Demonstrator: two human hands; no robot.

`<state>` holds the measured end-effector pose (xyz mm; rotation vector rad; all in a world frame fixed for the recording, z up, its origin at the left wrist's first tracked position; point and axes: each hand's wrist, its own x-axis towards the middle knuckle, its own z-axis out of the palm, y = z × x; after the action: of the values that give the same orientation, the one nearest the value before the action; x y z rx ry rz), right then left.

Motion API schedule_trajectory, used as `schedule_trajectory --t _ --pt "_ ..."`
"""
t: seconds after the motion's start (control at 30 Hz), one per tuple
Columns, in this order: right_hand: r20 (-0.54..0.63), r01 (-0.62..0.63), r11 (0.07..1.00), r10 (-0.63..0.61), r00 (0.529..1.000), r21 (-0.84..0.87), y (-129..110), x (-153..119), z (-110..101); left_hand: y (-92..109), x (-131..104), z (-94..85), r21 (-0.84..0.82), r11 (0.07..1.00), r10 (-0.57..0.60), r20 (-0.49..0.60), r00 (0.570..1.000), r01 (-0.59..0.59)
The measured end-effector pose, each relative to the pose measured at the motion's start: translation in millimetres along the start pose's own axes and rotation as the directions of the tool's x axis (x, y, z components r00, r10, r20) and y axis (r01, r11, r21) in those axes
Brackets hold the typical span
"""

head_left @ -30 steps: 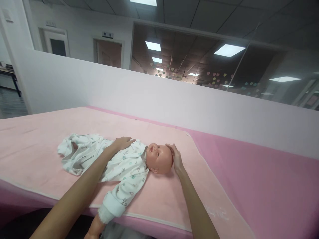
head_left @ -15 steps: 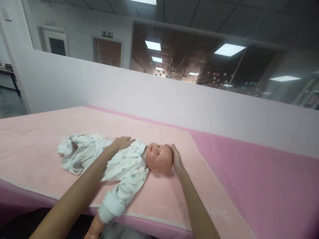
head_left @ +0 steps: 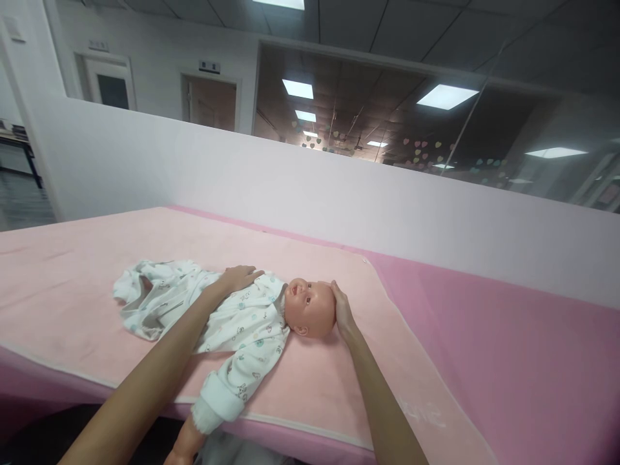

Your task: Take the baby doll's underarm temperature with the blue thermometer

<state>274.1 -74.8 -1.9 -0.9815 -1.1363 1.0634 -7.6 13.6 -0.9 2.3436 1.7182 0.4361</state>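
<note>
A baby doll [head_left: 310,311] lies on its back on the pink mat, head to the right and face up. It wears a white printed baby outfit [head_left: 252,323]. My left hand [head_left: 241,278] rests flat on the doll's chest and belly, fingers stretched out. Against the crown of the doll's head lies my right hand [head_left: 342,311], its fingers extended and partly hidden behind the head. The doll's near arm, in a long sleeve [head_left: 237,381], hangs over the front edge of the mat. The outfit's leg part [head_left: 150,303] is spread loosely to the left.
The light pink mat [head_left: 310,394] covers a table with a darker pink surface [head_left: 513,349] showing at the right. A low white wall [head_left: 310,194] runs along the back, with glass above it. A dark table [head_left: 22,148] stands far left.
The fingers of my right hand have shifted slightly back from the top of the doll's head and show less. My left hand and the doll stay in place.
</note>
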Motion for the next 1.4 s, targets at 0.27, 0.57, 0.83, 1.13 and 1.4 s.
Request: schedule_trajectory --t 0.27,0.57,0.83,1.13,1.4 --pt "-0.043 0.006 1.000 -0.007 0.999 -0.011 0.8 -0.4 -0.2 -1.4 1.2 1.7 0.010 1.000 0.003 -0.008 1.000 -0.003" --pt "-0.088 0.018 0.998 -0.023 0.996 -0.055 -8.3 -6.3 0.7 -7.9 5.1 5.9 -0.041 0.999 0.000 -0.005 1.000 0.000" --pt "-0.055 0.041 0.997 -0.044 0.997 -0.063 -11.6 -8.2 3.7 -8.9 5.2 7.5 -0.060 0.998 0.013 -0.034 0.999 -0.015" --pt "-0.003 0.028 0.998 -0.028 1.000 -0.050 -7.9 -8.2 6.1 -9.0 5.3 7.6 -0.061 0.998 0.017 -0.041 0.999 -0.019" --pt "-0.007 0.033 0.998 -0.034 0.999 -0.047 -8.0 -8.6 7.1 -11.0 6.1 9.0 -0.063 0.998 0.015 -0.058 0.998 -0.019"
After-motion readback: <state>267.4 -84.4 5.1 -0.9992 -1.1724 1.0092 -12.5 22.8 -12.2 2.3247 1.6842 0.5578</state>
